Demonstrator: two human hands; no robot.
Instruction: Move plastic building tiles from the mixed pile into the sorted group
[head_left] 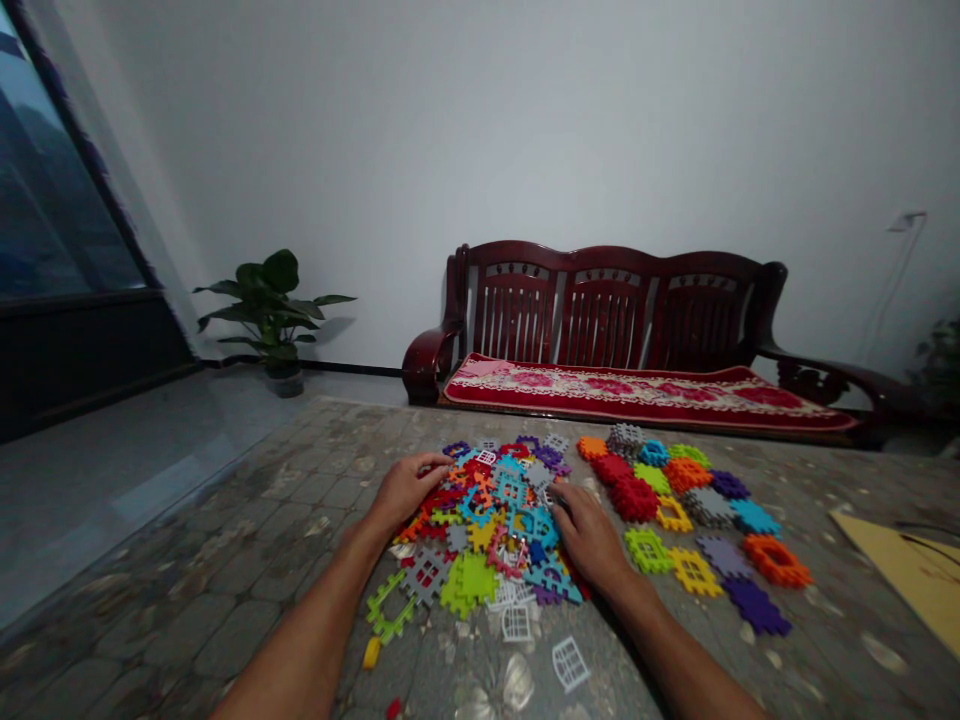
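A heap of colourful interlocking plastic building pieces [480, 530] lies in front of me, in blue, red, green, orange, grey and purple. My left hand [409, 490] rests at the heap's left side, its fingers stretched over the edge and slightly apart. On the opposite side, my right hand [589, 530] touches the heap's right edge with fingers extended; some fingertips are hard to make out. Neither hand visibly holds a piece. Nearest me are a light green frame piece [390, 607], a lime piece [469, 585] and a white window piece [570, 664].
Sorted stacks of pieces, such as a red stack [634, 497] and an orange one [776, 560], stand right of my right hand on the patterned tablecloth [247, 540]. A yellow sheet [900, 570] lies far right. Behind are a wooden bench [600, 310] and a potted plant [274, 310].
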